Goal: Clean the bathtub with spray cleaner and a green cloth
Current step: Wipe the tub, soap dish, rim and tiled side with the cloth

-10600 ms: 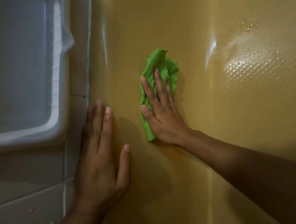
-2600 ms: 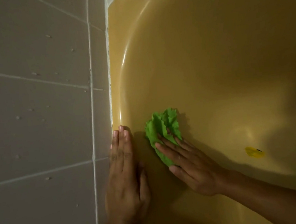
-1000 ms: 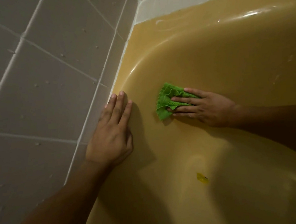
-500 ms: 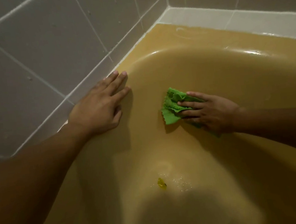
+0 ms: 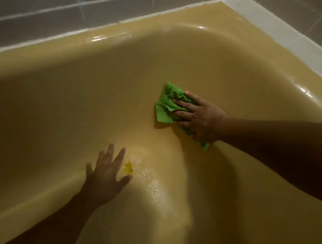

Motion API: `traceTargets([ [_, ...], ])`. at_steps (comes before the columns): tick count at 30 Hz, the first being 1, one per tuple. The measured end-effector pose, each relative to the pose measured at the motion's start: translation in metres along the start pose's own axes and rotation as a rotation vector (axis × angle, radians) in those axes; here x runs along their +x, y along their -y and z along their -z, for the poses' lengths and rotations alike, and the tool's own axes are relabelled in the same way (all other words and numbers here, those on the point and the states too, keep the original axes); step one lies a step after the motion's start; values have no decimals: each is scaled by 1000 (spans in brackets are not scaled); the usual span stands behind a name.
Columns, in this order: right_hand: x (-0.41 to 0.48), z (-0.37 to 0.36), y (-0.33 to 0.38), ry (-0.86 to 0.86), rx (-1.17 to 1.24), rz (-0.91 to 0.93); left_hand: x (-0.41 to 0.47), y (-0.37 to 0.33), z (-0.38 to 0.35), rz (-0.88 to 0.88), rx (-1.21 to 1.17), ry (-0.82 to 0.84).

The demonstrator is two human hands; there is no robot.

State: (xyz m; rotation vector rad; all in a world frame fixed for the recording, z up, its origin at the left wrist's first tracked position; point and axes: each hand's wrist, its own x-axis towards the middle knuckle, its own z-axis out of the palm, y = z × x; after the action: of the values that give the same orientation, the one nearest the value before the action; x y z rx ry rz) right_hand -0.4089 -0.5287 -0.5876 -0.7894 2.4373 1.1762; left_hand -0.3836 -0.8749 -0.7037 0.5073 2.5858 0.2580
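We lean over a mustard-yellow bathtub set into a grey tiled wall. Our right hand presses flat fingers on the crumpled green cloth on the tub's sloped end, its long axis running diagonally under the palm and its frilled edge pointing up-left. Our left hand is spread open near a yellow spot.

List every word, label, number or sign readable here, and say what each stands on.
No text can be read: the bathtub, green cloth and wall tiles carry no lettering.
The small yellow piece lying in the tub has a dark speck, too small to read as anything.
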Motion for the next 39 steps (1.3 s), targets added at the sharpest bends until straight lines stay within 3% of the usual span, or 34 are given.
traceTargets([
  [3,-15,-3,6,52,-44,143,-23,17,-62,231,-98,199],
  [5,-37,-2,-7,11,-2,227,-34,17,-81,234,-60,256],
  [8,-58,-7,-41,-224,34,261,-43,13,-84,269,-106,233],
  [12,-33,4,-76,-254,-20,237,-45,8,-80,299,-158,270],
  [19,31,3,-24,-63,-196,316,-49,-24,-80,458,-293,301],
  [22,-4,-10,19,111,-168,440,-58,-34,-81,488,-331,339],
  [27,-117,-34,34,57,-115,645,-78,-43,-86,474,-343,406],
  [34,-251,-40,-15,-85,-15,477,-111,-49,-97,455,-316,496],
  [39,-238,-15,-58,-158,29,299,-131,-55,-106,476,-304,515],
])
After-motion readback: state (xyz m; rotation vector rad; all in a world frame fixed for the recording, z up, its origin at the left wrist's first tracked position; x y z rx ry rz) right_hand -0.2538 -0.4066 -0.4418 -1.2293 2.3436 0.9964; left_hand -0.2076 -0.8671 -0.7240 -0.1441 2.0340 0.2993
